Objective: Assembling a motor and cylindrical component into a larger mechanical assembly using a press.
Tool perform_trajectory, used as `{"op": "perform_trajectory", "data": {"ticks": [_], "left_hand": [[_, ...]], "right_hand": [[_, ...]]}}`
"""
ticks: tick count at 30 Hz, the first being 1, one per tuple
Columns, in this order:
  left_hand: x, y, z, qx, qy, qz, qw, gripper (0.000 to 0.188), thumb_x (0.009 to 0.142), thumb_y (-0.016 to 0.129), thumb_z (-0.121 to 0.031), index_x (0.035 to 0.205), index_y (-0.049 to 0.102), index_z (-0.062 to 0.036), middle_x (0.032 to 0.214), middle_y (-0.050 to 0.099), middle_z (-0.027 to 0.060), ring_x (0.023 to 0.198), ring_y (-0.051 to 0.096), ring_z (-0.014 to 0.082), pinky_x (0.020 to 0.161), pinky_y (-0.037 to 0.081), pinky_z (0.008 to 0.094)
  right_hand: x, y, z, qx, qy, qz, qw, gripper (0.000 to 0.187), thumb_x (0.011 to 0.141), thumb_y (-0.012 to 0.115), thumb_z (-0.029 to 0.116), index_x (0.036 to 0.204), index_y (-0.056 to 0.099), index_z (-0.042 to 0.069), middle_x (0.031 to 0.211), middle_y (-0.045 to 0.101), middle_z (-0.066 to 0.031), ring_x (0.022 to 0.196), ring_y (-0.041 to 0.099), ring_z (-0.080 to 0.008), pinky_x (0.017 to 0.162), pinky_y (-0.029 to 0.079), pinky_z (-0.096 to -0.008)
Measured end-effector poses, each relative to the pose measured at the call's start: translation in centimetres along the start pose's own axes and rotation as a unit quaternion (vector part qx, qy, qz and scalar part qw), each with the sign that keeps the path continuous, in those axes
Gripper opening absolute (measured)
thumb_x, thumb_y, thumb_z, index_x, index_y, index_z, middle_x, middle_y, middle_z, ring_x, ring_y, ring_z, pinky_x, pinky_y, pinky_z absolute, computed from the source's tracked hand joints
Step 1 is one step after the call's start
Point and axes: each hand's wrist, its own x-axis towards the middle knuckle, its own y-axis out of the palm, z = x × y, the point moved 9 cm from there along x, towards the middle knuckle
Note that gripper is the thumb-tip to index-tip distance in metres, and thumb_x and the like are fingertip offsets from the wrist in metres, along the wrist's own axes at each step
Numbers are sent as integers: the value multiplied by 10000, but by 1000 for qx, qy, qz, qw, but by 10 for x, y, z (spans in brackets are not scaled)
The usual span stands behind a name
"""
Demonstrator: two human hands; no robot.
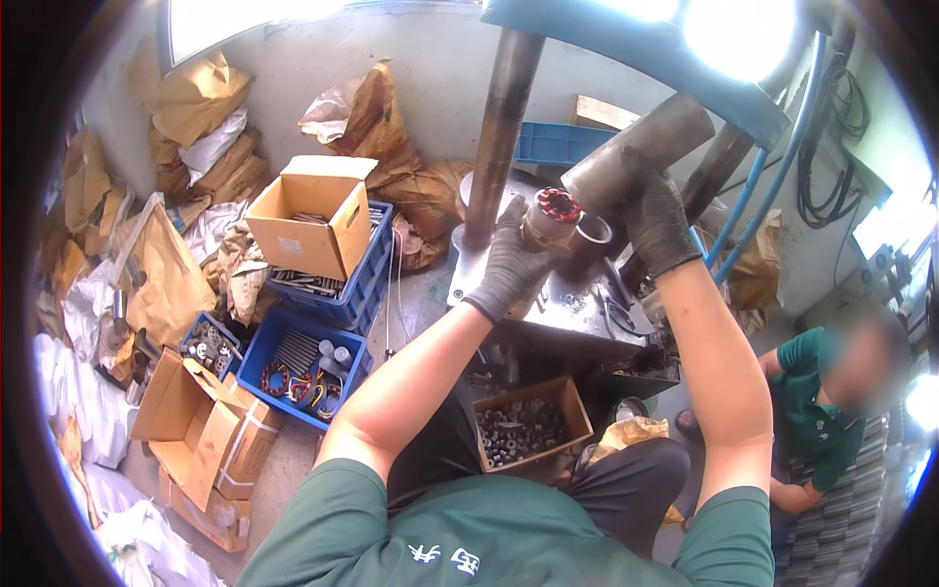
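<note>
My left hand [509, 266], in a dark grey glove, is closed around a motor stator [554, 221]. Red and dark windings show at the stator's top. My right hand [662, 223], gloved too, grips a thick grey metal tube [626, 155] that is tilted above the press table; its fingers are partly hidden behind it. An upright round metal sleeve [594, 231] stands on the table just beside the stator. Dark-handled scissors [618, 311] lie on the metal table plate [562, 311] below my right hand.
Steel press posts [501, 137] rise around my hands. A box of small metal parts [577, 416] sits between my knees. Left are blue bins [252, 364] of rods and wired stators, and a carton [289, 210]. Another person [817, 391] sits at the right.
</note>
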Motion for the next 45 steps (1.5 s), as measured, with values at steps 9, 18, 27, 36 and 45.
{"op": "perform_trajectory", "data": {"ticks": [9, 18, 27, 36, 45], "left_hand": [[10, 15, -32, -164, 23, 61, 984, 982, 695, 897, -96, 1496, 338, 18, 1341, 560, 154, 1216, 597, 227, 1028, 528, 362], [13, 7, -26, -125, 30, 74, 989, 833, 709, 872, -116, 1410, 455, 52, 1261, 624, 156, 1165, 631, 222, 988, 541, 350], [12, 14, -13, -248, 24, 60, 967, 833, 681, 951, -270, 1340, 528, 14, 1167, 674, 125, 1075, 661, 198, 963, 545, 343], [10, 5, -27, -157, 23, 78, 984, 797, 662, 919, -169, 1325, 519, 22, 1170, 664, 118, 1064, 648, 193, 946, 554, 343], [35, 9, -48, -16, 104, 105, 989, 956, 646, 1001, -294, 1377, 453, -9, 1158, 692, 141, 1078, 668, 217, 971, 558, 352]], "right_hand": [[-7, 44, 9, -214, -81, 58, 972, 784, 833, 865, 214, 1432, 413, -14, 1295, 589, -149, 1200, 616, -273, 1015, 555, -395], [-5, 69, 1, -290, -81, 79, 950, 816, 801, 899, 244, 1421, 449, -37, 1307, 606, -165, 1190, 624, -262, 1053, 521, -374], [3, 55, 0, -286, -80, 62, 953, 820, 811, 885, 256, 1428, 433, -38, 1299, 602, -183, 1213, 628, -296, 1057, 544, -395], [-3, 83, 2, -357, -65, 8, 932, 717, 866, 829, 276, 1394, 472, -51, 1256, 632, -172, 1156, 656, -262, 993, 565, -382], [-24, 60, 8, -373, -142, 65, 914, 668, 871, 826, 269, 1350, 512, -74, 1230, 669, -180, 1068, 701, -282, 919, 589, -372]]}}
